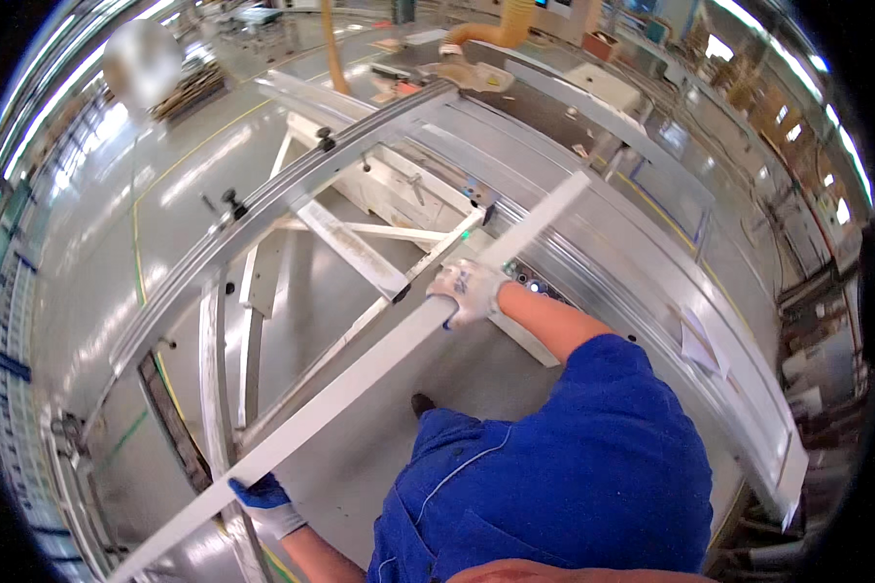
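Note:
A long, narrow white board (pixel 350 374) runs diagonally across my front, from the lower left up to the right. My right hand (pixel 467 291), in a white glove, is closed over its upper part. Near its lower end my left hand (pixel 265 500), in a white glove with blue-coated fingers, grips the board's edge with the fingers partly hidden. The board passes above a white metal support frame (pixel 352 248), and its far end lies over the long aluminium sliding table (pixel 593 277) of a panel saw. Whether the board rests on the frame or is held clear, I cannot tell.
An aluminium fence rail (pixel 272 199) with black clamp knobs (pixel 233 202) crosses the frame on the left. At the back, a yellow hose (pixel 501 34) leads to the saw guard (pixel 472 76). Papers (pixel 702 345) lie on the right. Stacked boards (pixel 190 89) stand far left.

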A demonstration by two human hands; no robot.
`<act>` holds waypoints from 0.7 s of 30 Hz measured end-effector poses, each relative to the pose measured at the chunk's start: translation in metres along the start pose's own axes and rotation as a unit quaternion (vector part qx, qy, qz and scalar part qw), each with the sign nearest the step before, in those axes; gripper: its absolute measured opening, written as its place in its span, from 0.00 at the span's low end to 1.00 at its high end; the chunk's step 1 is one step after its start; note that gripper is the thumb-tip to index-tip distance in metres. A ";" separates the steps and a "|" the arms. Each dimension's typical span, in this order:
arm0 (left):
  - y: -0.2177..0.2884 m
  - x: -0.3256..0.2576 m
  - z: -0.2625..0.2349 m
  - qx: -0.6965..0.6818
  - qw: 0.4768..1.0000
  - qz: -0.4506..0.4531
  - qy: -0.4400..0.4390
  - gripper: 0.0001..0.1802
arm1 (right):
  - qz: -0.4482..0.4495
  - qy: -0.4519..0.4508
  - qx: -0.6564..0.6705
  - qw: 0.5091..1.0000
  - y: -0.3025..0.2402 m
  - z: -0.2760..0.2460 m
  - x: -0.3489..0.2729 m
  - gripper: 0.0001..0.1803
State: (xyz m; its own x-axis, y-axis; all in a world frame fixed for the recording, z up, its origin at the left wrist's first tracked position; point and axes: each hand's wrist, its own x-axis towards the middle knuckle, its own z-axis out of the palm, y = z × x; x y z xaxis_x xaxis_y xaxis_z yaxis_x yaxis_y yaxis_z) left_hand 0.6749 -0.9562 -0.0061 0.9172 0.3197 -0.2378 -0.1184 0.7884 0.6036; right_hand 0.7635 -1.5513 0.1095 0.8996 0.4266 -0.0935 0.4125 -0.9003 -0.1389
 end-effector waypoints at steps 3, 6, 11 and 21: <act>-0.064 0.043 0.022 0.139 0.989 0.006 -0.057 0.30 | 0.076 0.048 -0.093 0.992 0.036 0.031 0.013 0.36; -0.105 0.066 0.067 0.036 0.988 -0.096 -0.115 0.28 | 0.090 0.037 -0.050 0.994 0.033 0.035 0.061 0.36; -0.158 0.111 0.112 0.001 0.987 -0.162 -0.023 0.26 | 0.026 0.028 -0.092 0.995 -0.010 0.064 0.170 0.39; -0.107 0.106 0.132 0.552 0.810 -0.057 -0.190 0.30 | 0.268 -0.041 -0.128 0.954 0.078 0.072 0.187 0.47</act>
State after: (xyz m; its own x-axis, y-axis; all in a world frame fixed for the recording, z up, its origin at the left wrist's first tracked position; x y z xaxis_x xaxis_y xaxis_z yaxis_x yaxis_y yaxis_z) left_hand 0.8346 -1.0764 0.0043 0.9740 -0.0728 -0.2147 0.1948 -0.2161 0.9567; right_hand 0.9536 -1.5358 0.0102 0.9811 -0.1054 -0.1623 -0.0727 -0.9780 0.1958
